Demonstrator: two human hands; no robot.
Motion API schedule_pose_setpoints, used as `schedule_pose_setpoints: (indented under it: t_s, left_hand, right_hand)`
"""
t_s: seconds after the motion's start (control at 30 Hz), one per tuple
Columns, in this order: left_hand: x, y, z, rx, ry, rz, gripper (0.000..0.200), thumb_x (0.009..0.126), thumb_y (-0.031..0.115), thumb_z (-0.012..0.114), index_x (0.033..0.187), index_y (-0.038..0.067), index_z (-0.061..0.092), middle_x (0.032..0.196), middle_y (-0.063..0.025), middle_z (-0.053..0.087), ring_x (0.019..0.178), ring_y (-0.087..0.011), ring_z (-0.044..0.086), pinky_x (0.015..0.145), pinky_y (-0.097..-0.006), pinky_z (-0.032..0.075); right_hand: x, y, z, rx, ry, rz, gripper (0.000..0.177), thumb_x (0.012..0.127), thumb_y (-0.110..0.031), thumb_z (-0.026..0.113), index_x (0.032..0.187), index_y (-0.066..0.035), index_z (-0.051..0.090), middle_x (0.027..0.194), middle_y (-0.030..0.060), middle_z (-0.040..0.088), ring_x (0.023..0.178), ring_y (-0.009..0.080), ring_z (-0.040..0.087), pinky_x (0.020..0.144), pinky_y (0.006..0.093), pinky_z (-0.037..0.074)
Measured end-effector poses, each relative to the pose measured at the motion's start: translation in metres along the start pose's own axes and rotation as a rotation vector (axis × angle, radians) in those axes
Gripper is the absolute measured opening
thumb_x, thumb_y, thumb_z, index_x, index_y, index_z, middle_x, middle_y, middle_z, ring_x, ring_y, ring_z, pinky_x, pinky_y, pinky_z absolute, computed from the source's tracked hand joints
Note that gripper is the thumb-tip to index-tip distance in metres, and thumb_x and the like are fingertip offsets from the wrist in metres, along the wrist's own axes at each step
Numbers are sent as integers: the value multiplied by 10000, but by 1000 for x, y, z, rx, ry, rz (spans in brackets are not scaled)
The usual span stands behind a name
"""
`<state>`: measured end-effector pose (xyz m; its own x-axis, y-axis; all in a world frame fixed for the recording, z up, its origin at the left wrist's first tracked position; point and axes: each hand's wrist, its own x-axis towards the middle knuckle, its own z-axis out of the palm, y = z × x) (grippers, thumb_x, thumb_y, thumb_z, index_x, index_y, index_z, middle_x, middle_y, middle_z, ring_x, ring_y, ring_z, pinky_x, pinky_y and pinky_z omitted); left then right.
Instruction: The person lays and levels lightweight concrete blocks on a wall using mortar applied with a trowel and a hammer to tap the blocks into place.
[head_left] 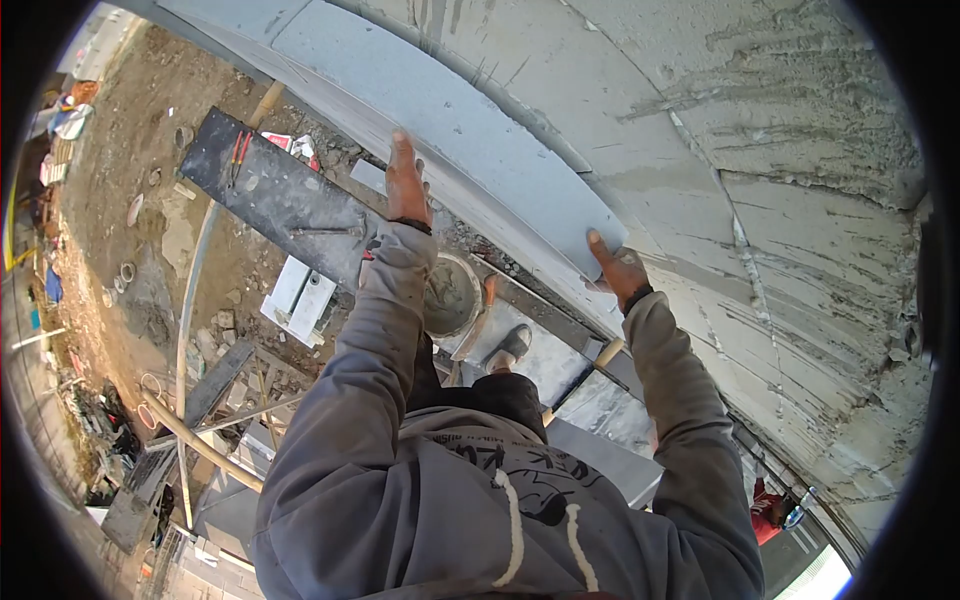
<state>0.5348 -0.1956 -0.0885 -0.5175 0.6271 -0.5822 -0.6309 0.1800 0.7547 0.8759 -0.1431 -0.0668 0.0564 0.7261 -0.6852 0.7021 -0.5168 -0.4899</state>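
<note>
A long pale blue-grey slab lies along the rough wall, its flat top edge uppermost. My left hand is against the slab's outer face, fingers stretched upward and not wrapped round it. At the slab's near right end, my right hand grips the corner, thumb on the top edge and fingers on the outer side. Below, between my arms, stands a bucket with grey wet mortar in it. A hammer rests on the dark plank to the left.
Red-handled pliers lie on the plank's far end. Bamboo poles and rubble ground are below left. My shoe stands on a scaffold board. A person in red is at lower right. The mortar-streaked wall rises on the right.
</note>
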Motion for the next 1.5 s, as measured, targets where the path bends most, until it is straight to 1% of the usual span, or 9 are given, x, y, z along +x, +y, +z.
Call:
schedule_pose_setpoints:
  t_s: [0.1, 0.13, 0.5, 0.67, 0.87, 1.2, 1.27, 1.4, 1.5]
  left_hand:
    - [-12, 6, 13, 189, -8, 115, 1065, 743, 659, 537, 1404, -24, 59, 1417, -243, 208, 1280, -419, 258, 1005, -536, 234]
    - [-20, 19, 21, 100, -1, 115, 1108, 693, 508, 703, 1328, -179, 108, 1385, -304, 218, 1281, -315, 272, 1028, -320, 245]
    - [-2, 15, 17, 74, 58, 210, 911, 646, 208, 796, 1268, -189, 262, 1185, -194, 485, 1016, -179, 479, 886, -257, 370]
    - [-16, 31, 26, 62, 81, 240, 483, 659, 166, 787, 964, -105, 528, 925, -104, 592, 837, -164, 514, 798, -246, 400]
    - [-16, 32, 28, 51, 82, 295, 416, 658, 147, 792, 682, 79, 382, 763, -34, 515, 743, -128, 453, 722, -232, 381]
    - [-5, 23, 20, 127, 127, 285, 454, 643, 179, 810, 664, 86, 366, 710, 2, 464, 681, -114, 412, 704, -208, 356]
    - [10, 10, 11, 227, 68, 189, 918, 628, 322, 794, 1190, -231, 323, 1120, -193, 513, 991, -216, 496, 868, -281, 390]
    - [10, 12, 10, 190, 13, 191, 827, 639, 285, 793, 1150, -218, 380, 1086, -172, 535, 973, -201, 504, 850, -274, 398]
    - [19, 4, 12, 125, 84, 304, 406, 658, 221, 799, 672, -38, 486, 691, -36, 503, 685, -127, 426, 718, -232, 382]
  right_hand:
    - [-12, -22, -5, -52, -113, 52, 743, 726, -566, 646, 1106, 57, 509, 915, 152, 613, 754, 227, 635, 618, 326, 562]
    - [-13, -22, -1, 10, -91, -43, 742, 722, -574, 644, 1090, 57, 518, 883, 147, 619, 747, 221, 635, 605, 326, 562]
    - [-33, -42, 0, 83, -135, -56, 801, 697, -612, 642, 1089, 80, 544, 974, 182, 616, 879, 241, 614, 719, 334, 514]
    - [-26, -37, -3, -39, -74, -2, 719, 730, -585, 629, 1069, 47, 576, 959, 170, 629, 844, 238, 622, 715, 320, 513]
    - [-33, -46, -3, 88, -134, -11, 730, 721, -570, 649, 1068, 67, 565, 943, 170, 624, 825, 217, 626, 652, 306, 542]
    - [-41, -52, -3, 115, -141, -19, 707, 734, -548, 649, 1131, 27, 537, 997, 149, 610, 837, 215, 628, 611, 313, 559]
    - [-46, -57, -3, 122, -145, -45, 702, 737, -546, 647, 1141, 17, 534, 999, 142, 612, 840, 213, 628, 611, 313, 559]
    - [-50, -60, -3, 121, -135, -15, 705, 742, -549, 639, 1158, 8, 525, 1011, 136, 613, 833, 212, 630, 624, 308, 556]
    - [-38, -51, -3, 97, -133, -20, 716, 739, -555, 637, 1162, 12, 522, 1012, 139, 612, 832, 214, 631, 624, 309, 555]
